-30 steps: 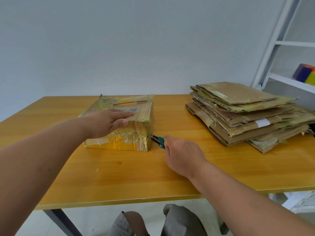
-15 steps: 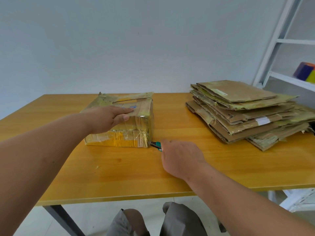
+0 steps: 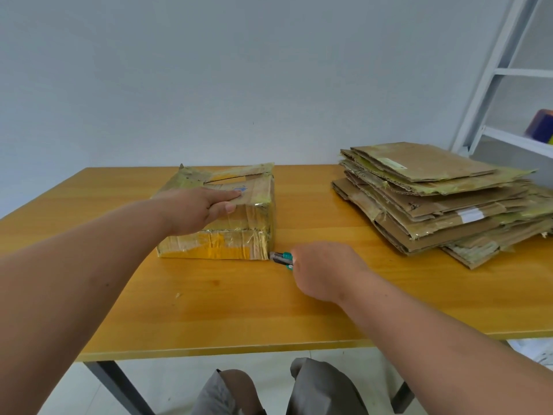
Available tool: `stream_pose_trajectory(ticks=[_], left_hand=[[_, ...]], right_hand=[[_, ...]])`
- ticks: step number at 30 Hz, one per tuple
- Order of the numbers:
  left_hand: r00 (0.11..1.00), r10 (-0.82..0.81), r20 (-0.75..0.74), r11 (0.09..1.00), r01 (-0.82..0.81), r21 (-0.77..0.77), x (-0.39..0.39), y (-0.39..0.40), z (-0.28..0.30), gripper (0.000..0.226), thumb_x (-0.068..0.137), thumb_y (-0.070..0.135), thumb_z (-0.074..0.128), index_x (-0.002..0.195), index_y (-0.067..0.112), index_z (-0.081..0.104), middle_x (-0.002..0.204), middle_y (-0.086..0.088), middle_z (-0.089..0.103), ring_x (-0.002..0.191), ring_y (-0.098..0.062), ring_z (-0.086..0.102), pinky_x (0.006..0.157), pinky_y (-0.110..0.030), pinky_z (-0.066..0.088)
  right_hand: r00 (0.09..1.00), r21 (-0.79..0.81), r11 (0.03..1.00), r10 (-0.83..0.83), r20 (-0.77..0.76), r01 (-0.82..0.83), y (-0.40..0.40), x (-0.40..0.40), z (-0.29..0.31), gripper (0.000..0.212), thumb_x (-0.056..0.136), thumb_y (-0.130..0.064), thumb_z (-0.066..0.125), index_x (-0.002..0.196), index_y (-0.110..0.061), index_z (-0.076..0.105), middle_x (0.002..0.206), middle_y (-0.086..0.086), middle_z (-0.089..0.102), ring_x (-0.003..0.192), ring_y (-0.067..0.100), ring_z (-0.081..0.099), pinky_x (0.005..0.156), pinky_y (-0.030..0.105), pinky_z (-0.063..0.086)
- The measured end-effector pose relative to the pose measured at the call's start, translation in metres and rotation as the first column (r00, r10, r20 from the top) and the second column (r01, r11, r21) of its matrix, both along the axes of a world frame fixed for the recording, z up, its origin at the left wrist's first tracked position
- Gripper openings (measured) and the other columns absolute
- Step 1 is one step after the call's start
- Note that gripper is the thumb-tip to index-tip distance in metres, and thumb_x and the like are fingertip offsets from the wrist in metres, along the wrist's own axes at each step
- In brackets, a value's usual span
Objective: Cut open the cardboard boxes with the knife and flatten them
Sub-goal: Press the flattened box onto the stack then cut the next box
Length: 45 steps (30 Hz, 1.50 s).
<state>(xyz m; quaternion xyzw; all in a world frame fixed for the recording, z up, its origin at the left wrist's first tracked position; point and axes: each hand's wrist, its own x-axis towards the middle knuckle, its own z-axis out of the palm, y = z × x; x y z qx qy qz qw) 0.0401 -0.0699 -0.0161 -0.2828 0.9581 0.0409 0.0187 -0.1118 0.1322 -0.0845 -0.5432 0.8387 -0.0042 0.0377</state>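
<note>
I see the cardboard box sitting flat on the wooden table, and I take it as my landmark for everything else. It is low and wide, wrapped in shiny yellowish tape, and the flaps on its top show a dark slit toward the far edge.

My left hand lies on top of the box, over its near half, palm down with the fingers stretched out straight and pressing on the cardboard, the thumb along the near top edge. It grips nothing.

At the box's near right bottom corner is the knife, a small cutter with a green and grey body. Its tip touches that corner right at table level. My right hand is just to the right of the box and nearer to me, fingers curled around the knife's handle, so only the front part of the cutter shows past the knuckles.

Well to the right of the box, on the same table, lies a stack of flattened cardboard, many sheets piled unevenly with torn, taped edges sticking out.

Beyond that stack, further right of the box and off the table, stands a white metal shelf with a purple and yellow object on one level.

Behind the box is a plain pale wall.
</note>
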Motion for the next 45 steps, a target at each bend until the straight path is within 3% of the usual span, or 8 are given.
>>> stream_pose_trajectory(ticks=[7,10,14,22,30,33,38,45], left_hand=[[0.978,0.207,0.028,0.956,-0.196,-0.219,-0.039,0.019,0.001,0.075,0.081,0.082,0.016,0.145,0.045,0.028,0.143,-0.001,0.049,0.125,-0.029,0.05,0.091,-0.045,0.049],[0.971,0.228,-0.072,0.973,-0.23,-0.021,-0.051,0.028,0.015,0.072,0.08,0.073,0.052,0.132,0.023,0.043,0.123,-0.003,0.058,0.109,-0.028,0.055,0.085,-0.039,0.049],[0.969,0.208,-0.134,0.941,-0.16,0.298,-0.025,0.007,0.038,0.01,0.09,0.027,0.064,0.1,0.025,0.062,0.114,-0.005,0.061,0.096,-0.022,0.053,0.078,-0.034,0.043],[0.997,0.017,0.081,0.912,-0.049,0.407,0.017,-0.004,0.032,0.084,0.087,-0.012,0.048,0.132,0.059,0.037,0.154,0.022,0.02,0.144,-0.015,0.019,0.115,-0.035,0.021],[0.998,0.066,-0.019,0.992,-0.067,-0.105,0.001,0.005,0.028,0.056,0.077,0.072,0.047,0.129,0.051,0.053,0.131,0.011,0.053,0.11,-0.014,0.054,0.09,-0.036,0.047],[0.986,0.129,-0.109,0.956,-0.153,-0.249,-0.023,0.023,0.015,0.053,0.085,0.071,0.043,0.126,0.041,0.059,0.123,0.008,0.053,0.105,-0.016,0.055,0.075,-0.031,0.044],[0.977,0.079,-0.198,0.988,-0.104,-0.116,-0.033,0.026,0.003,0.05,0.09,0.061,0.047,0.126,0.029,0.059,0.134,0.003,0.05,0.118,-0.02,0.05,0.095,-0.036,0.043],[0.992,0.092,-0.082,0.993,-0.098,-0.061,-0.027,0.022,0.011,0.048,0.094,0.055,0.047,0.138,0.037,0.047,0.135,0.004,0.055,0.117,-0.021,0.054,0.084,-0.028,0.042]], right_hand=[[0.971,-0.313,0.922,-0.187,0.151,0.226,0.016,-0.011,-0.009,0.024,0.106,-0.027,0.026,0.094,-0.02,0.045,0.075,-0.003,0.055,0.063,0.019,0.052,0.052,0.034,0.038],[0.964,-0.369,0.899,-0.168,0.206,0.236,0.011,-0.014,-0.01,0.023,0.106,-0.029,0.025,0.099,-0.022,0.046,0.081,-0.003,0.056,0.07,0.019,0.056,0.062,0.038,0.048],[0.951,-0.384,0.887,-0.16,0.263,0.256,0.006,-0.026,-0.01,0.025,0.106,-0.029,0.026,0.114,-0.023,0.049,0.091,0.001,0.055,0.077,0.018,0.055,0.064,0.037,0.045],[0.913,-0.355,0.883,-0.167,0.371,0.306,-0.012,-0.031,-0.006,0.027,0.106,-0.027,0.027,0.119,-0.02,0.049,0.098,0.005,0.05,0.08,0.022,0.052,0.059,0.035,0.037],[0.882,-0.428,0.822,-0.177,0.436,0.376,-0.007,-0.033,-0.009,0.032,0.106,-0.03,0.028,0.126,-0.022,0.051,0.095,0.004,0.057,0.075,0.022,0.056,0.054,0.034,0.039],[0.891,-0.44,0.838,-0.112,0.44,0.323,-0.003,-0.03,-0.007,0.031,0.106,-0.029,0.029,0.125,-0.021,0.052,0.089,0.005,0.059,0.07,0.023,0.056,0.051,0.033,0.035],[0.886,-0.43,0.873,-0.005,0.463,0.229,0.006,-0.015,-0.001,0.026,0.106,-0.026,0.031,0.105,-0.016,0.055,0.085,0.003,0.059,0.075,0.024,0.056,0.064,0.044,0.046],[0.873,-0.47,0.858,0.056,0.484,0.206,-0.004,0.001,-0.002,0.024,0.107,-0.024,0.031,0.099,-0.015,0.052,0.085,0.004,0.059,0.073,0.024,0.054,0.066,0.046,0.047]])
